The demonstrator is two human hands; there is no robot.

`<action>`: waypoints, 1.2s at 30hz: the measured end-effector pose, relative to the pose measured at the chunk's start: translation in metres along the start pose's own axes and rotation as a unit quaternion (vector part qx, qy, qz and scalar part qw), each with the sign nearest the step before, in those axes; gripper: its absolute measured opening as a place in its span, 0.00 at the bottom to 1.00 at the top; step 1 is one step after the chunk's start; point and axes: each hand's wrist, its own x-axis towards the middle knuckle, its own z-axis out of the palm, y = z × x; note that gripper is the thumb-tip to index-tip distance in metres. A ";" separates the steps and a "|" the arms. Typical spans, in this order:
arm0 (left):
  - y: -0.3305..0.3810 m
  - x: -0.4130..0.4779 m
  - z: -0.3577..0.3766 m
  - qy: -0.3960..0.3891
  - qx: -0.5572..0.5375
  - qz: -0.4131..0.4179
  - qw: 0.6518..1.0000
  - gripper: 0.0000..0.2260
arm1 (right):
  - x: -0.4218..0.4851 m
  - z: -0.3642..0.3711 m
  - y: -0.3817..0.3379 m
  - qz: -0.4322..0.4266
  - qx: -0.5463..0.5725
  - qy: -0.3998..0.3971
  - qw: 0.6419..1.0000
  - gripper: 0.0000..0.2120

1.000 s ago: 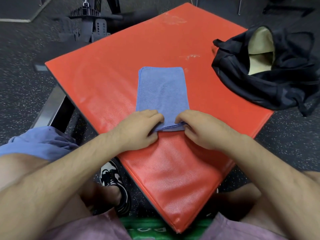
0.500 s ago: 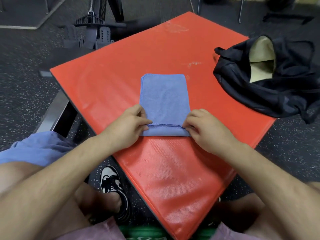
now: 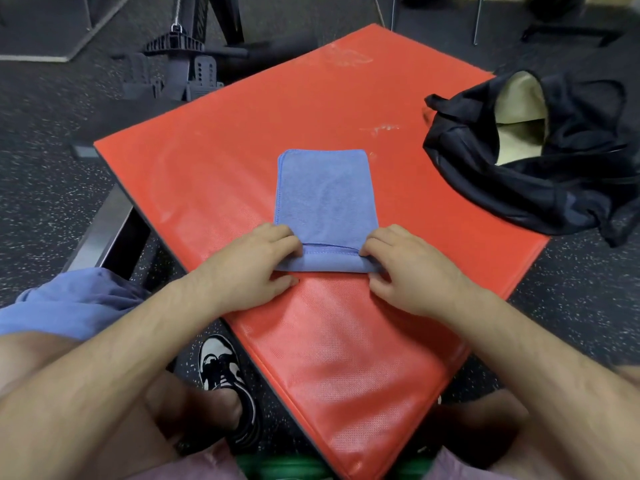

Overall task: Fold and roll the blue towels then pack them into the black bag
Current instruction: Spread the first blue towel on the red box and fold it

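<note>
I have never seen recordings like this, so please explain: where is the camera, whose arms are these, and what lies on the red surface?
There is no machine here. A person wears a camera on the head, so the one picture looks forward and down at their own arms. On the red pad lies a folded blue towel. The left hand and the right hand each pinch its near end, which is turned over once, like the start of a roll. An open black bag rests at the pad's right edge, apart from the towel. More blue cloth lies on the left thigh.
</note>
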 end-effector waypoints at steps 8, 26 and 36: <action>-0.002 0.006 -0.009 -0.001 -0.099 -0.080 0.992 0.05 | 0.006 -0.013 0.013 0.068 0.131 -0.061 0.987 0.06; -0.010 0.001 -0.003 0.033 0.014 0.034 0.999 0.15 | 0.000 -0.001 0.010 -0.020 -0.054 0.028 0.998 0.14; -0.011 0.002 -0.019 -0.033 -0.116 -0.072 0.990 0.09 | 0.004 -0.011 0.021 -0.020 0.131 -0.051 0.990 0.06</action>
